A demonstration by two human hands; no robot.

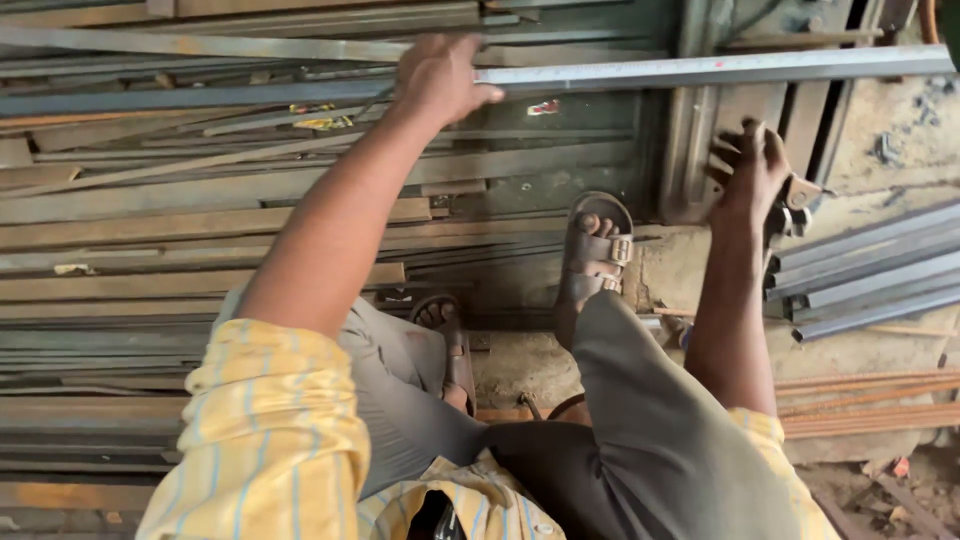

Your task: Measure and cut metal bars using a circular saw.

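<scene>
Seen from above, the left hand is laid over a long grey steel bar that runs across the top of the view from left to right; the palm is pressed on the bar's upper face, the fingers are curled over its far edge and the thumb is stretched along the bar to the right, so that the bar is held under a closed grip. The bar is carried above a stack of rusty flat strips and angle sections, which is spread over the floor on the left. The right hand is closed around a small metal tool, of which only the grey body and an orange-tinted part are shown beside the knuckles; its kind cannot be told. This hand is placed just beside an upright grey steel frame and above a bundle of grey square tubes lying at the right edge. Both forearms are bare below rolled yellow striped sleeves. The right foot, in a brown sandal, is set on the concrete floor near the frame, and the left foot is shown partly hidden behind the grey trouser leg. Thin rusty rods are seen lying low at the right.
</scene>
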